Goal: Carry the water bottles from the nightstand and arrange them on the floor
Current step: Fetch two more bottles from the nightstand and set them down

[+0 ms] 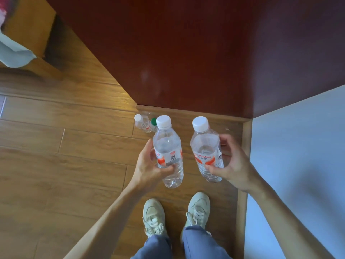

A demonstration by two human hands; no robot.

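— What do we see at the upper left of the frame?
— A wooden piece of furniture (26, 25) with a pale cloth (13, 53) hanging over its edge. Below it, the wooden floor (56, 165) fills the left half.

— And toward the centre?
— Two small bottles stand on the floor at the foot of the dark red panel (186, 53). One is a white-capped bottle (141, 122). Just beside it is a green-capped bottle (153, 122), partly covered by the bottle we hold in front of it.

— What is our left hand (149, 165) doing?
— Its fingers (168, 168) are wrapped round the left bottle (168, 146) at the label, thumb across the front. The bottle is clear with a white cap, held above the floor with the cap toward the top of the frame.

— And to the right of that?
— The right bottle (205, 146) is the same kind, held near the first but apart from it. Our right hand (235, 165) grips it, thumb on the lower label and the other fingers curled round the far side.

— Lower down?
— Our two pale shoes (154, 217) and blue trousers (201, 243) sit at the bottom centre. A pale wall (298, 146) fills the right edge.
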